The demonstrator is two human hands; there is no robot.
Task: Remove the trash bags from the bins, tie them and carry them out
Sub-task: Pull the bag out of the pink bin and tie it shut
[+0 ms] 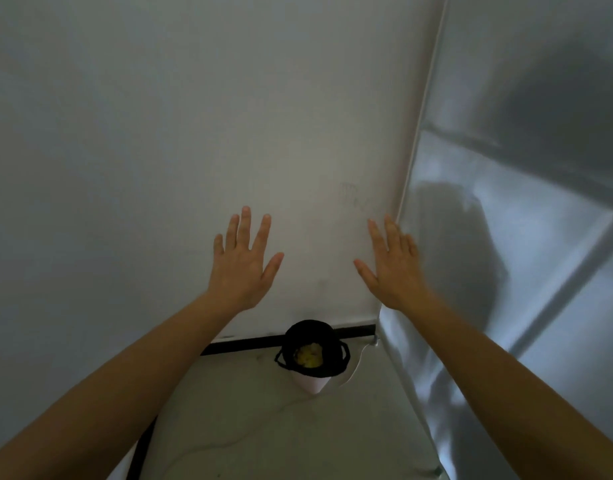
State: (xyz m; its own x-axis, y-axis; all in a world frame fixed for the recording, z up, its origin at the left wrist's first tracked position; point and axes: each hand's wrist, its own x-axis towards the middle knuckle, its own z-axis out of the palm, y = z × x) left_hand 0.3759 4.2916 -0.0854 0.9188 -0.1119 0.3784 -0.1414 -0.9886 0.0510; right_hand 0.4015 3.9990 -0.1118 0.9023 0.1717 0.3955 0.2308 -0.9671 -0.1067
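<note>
Head view, lined bin (pixel 311 355) below, between spread hands (pixel 242 263)

Both arms reach forward, left hand (pixel 242 263) and right hand (pixel 391 263) spread flat, empty.

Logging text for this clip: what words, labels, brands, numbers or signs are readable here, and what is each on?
No readable text anywhere in the frame.
On the white wall, faint marks above the right hand: too faint to read.
On the black trash bag, pale bin and silvery panel: no label visible.
</note>
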